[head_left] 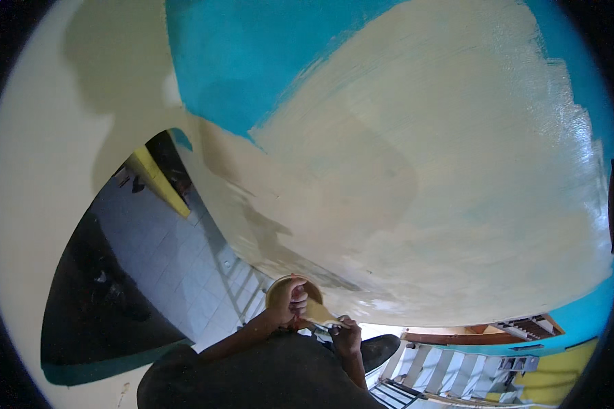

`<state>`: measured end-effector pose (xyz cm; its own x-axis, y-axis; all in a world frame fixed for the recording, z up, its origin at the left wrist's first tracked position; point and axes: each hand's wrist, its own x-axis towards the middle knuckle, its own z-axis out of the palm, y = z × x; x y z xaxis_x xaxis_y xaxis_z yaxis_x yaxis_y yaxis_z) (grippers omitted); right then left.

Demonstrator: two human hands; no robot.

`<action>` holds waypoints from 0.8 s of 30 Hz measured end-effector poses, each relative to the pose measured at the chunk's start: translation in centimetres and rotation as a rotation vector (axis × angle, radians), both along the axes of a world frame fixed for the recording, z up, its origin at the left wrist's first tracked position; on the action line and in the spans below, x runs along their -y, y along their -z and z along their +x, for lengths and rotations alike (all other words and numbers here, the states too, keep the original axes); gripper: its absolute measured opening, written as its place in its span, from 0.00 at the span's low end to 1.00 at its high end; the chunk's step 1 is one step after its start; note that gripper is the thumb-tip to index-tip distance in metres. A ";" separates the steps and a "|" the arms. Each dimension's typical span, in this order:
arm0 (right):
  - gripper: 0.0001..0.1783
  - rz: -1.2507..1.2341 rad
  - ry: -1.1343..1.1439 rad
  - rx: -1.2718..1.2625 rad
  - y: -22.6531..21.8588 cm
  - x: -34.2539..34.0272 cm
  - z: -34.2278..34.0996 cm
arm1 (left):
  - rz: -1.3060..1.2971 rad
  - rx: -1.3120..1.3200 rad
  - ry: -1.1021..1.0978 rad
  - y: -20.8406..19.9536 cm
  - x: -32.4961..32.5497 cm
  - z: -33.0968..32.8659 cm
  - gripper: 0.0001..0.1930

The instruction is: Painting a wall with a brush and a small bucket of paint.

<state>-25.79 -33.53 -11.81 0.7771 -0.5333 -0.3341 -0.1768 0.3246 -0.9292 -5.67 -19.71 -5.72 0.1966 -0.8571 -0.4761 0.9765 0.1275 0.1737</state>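
Low in the middle, a round tan container (274, 294) with a pale rim shows behind my left hand (295, 300). That hand is closed at its rim, and the fingers hide part of it. A cream-coloured, paint-coated piece (319, 313) stretches from the container and narrows toward my right hand (347, 335). My right hand's fingers are closed at its narrow end; its exact kind is too small to make out. In front of me rises a wall (389, 170) with cream paint brushed over turquoise, its right edge wet and streaky.
Bare turquoise (245, 68) shows at upper left of the wall. To the left, an opening (150, 238) gives onto a tiled floor and a yellow strip (160, 180). Below right are a wooden shelf-like piece (471, 337), metal bars (396, 394) and a yellow wall (559, 371).
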 end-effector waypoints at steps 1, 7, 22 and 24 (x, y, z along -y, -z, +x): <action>0.09 0.278 0.056 0.084 -1.2 -0.5 0.3 | -0.009 -0.001 0.014 -0.1 -0.4 0.0 0.20; 0.09 0.446 0.027 0.095 0.5 0.1 1.5 | 0.079 0.109 -0.091 1.6 -1.6 -0.3 0.19; 0.19 0.142 -0.174 0.026 -0.4 0.7 3.5 | 0.186 0.244 -0.169 4.1 -2.4 0.6 0.11; 0.19 -0.080 -0.222 0.054 0.5 0.7 3.5 | 0.336 0.279 -0.270 2.1 -2.2 0.5 0.13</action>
